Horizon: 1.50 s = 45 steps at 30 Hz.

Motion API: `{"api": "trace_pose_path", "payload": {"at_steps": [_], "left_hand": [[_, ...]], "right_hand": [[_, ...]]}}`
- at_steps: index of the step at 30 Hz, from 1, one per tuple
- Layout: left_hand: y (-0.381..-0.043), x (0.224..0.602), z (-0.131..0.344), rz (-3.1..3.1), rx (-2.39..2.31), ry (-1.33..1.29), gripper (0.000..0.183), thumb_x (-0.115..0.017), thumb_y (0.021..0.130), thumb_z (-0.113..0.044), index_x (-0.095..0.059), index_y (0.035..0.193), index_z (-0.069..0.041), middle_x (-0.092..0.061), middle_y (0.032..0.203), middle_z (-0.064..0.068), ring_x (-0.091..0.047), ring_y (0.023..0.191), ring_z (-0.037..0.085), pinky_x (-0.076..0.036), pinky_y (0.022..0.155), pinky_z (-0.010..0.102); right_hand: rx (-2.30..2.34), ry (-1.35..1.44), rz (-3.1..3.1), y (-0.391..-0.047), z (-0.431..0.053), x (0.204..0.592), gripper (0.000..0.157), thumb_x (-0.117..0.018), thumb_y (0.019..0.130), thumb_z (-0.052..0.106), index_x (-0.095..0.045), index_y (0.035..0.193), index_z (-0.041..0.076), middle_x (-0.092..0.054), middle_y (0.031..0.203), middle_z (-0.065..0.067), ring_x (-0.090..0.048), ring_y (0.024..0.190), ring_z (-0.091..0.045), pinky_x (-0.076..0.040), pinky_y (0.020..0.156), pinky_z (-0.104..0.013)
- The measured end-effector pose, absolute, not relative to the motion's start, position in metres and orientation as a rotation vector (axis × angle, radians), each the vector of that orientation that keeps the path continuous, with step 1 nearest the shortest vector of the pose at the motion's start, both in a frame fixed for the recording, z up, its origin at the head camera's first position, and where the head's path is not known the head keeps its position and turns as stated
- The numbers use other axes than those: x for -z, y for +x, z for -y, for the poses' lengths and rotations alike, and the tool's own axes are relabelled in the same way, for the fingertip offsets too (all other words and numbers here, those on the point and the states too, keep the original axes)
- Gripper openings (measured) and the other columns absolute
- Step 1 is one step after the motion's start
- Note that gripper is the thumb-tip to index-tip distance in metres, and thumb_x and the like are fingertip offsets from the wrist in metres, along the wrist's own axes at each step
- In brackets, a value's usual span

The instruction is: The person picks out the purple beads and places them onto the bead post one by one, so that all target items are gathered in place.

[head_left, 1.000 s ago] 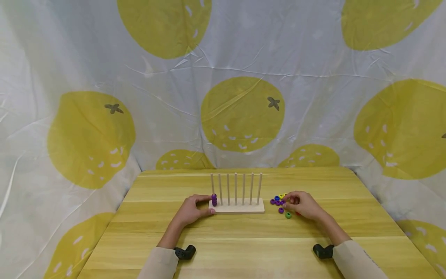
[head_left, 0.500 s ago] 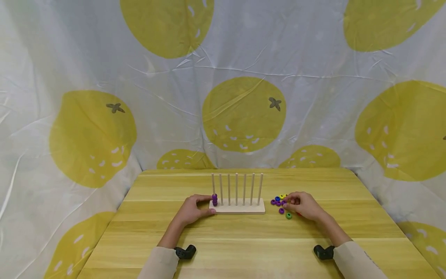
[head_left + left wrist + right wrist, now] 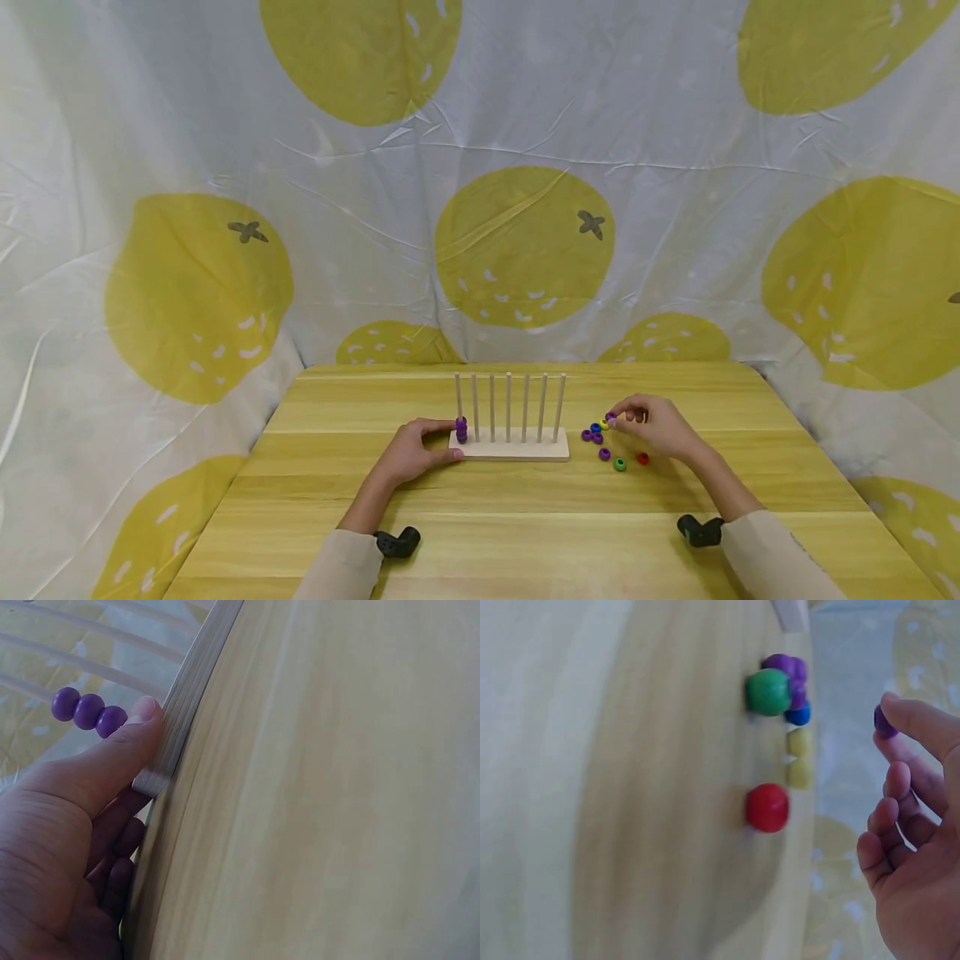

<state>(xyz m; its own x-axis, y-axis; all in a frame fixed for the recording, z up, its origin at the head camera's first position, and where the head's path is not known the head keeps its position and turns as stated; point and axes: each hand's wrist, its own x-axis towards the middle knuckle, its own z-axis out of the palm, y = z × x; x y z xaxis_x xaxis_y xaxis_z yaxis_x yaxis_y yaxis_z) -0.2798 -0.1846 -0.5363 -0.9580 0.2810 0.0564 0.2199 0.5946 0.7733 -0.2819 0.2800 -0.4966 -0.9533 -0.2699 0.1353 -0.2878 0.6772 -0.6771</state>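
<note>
A pale wooden peg stand point(image 3: 517, 451) with a row of upright pegs sits on the table. Three purple beads point(image 3: 88, 712) are stacked on its leftmost peg. My left hand point(image 3: 408, 452) grips that end of the base, its thumb at the front point(image 3: 139, 720). To the right of the stand, my right hand point(image 3: 660, 428) pinches one purple bead point(image 3: 883, 722) between thumb and index finger, raised off the table. Below it lie loose beads: purple point(image 3: 604, 454), green point(image 3: 768, 691), red point(image 3: 767, 808), blue point(image 3: 798, 714) and yellow point(image 3: 800, 772).
The wooden table point(image 3: 480, 542) ends at a hanging cloth point(image 3: 375, 250) printed with yellow fruit, behind and at both sides. Black wrist-worn devices point(image 3: 399, 543) sit near both sleeve cuffs.
My right hand has lifted a purple bead out of the loose group, moving up and slightly away. The red bead, hidden before, now shows. My left hand has stayed on the stand.
</note>
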Motion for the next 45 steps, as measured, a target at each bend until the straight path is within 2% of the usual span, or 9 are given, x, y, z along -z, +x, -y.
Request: {"api": "trace_pose_path", "payload": {"at_steps": [7,21,36,45], "left_hand": [[-0.279,0.535,0.184,-2.744,-1.312,0.439,0.059,-0.088,0.079,-0.049,-0.073,0.131,-0.025,-0.068,0.137,0.001,-0.053,0.139,0.033,-0.039,0.118,0.056],[-0.282,0.533,0.183,-2.75,-1.311,0.452,0.059,-0.089,0.078,-0.048,-0.073,0.13,-0.026,-0.068,0.136,0.0,-0.054,0.138,0.032,-0.039,0.119,0.055],[-0.28,0.536,0.183,-2.767,-1.285,0.456,0.059,-0.088,0.078,-0.049,-0.073,0.131,-0.025,-0.068,0.136,0.001,-0.054,0.138,0.033,-0.04,0.118,0.055],[-0.281,0.535,0.184,-2.763,-1.303,0.449,0.059,-0.089,0.078,-0.048,-0.074,0.13,-0.025,-0.069,0.135,0.001,-0.055,0.138,0.032,-0.04,0.118,0.054]], "right_hand": [[-1.193,0.524,2.805,-0.282,-0.267,0.462,0.024,-0.075,0.096,0.033,-0.077,0.11,0.013,-0.058,0.086,-0.001,-0.048,0.073,-0.016,-0.041,0.059,-0.027],[-1.164,0.649,2.722,-0.289,-0.228,0.389,0.026,-0.073,0.096,0.042,-0.077,0.113,0.022,-0.06,0.089,0.0,-0.05,0.079,-0.021,-0.041,0.066,-0.031],[-1.245,0.78,2.721,-0.294,-0.172,0.373,0.025,-0.073,0.096,0.042,-0.078,0.112,0.024,-0.062,0.09,0.001,-0.05,0.076,-0.022,-0.041,0.064,-0.032],[-1.204,0.891,2.694,-0.295,-0.138,0.368,0.018,-0.071,0.099,0.036,-0.078,0.11,0.025,-0.062,0.088,0.002,-0.049,0.076,-0.02,-0.04,0.067,-0.032]]}}
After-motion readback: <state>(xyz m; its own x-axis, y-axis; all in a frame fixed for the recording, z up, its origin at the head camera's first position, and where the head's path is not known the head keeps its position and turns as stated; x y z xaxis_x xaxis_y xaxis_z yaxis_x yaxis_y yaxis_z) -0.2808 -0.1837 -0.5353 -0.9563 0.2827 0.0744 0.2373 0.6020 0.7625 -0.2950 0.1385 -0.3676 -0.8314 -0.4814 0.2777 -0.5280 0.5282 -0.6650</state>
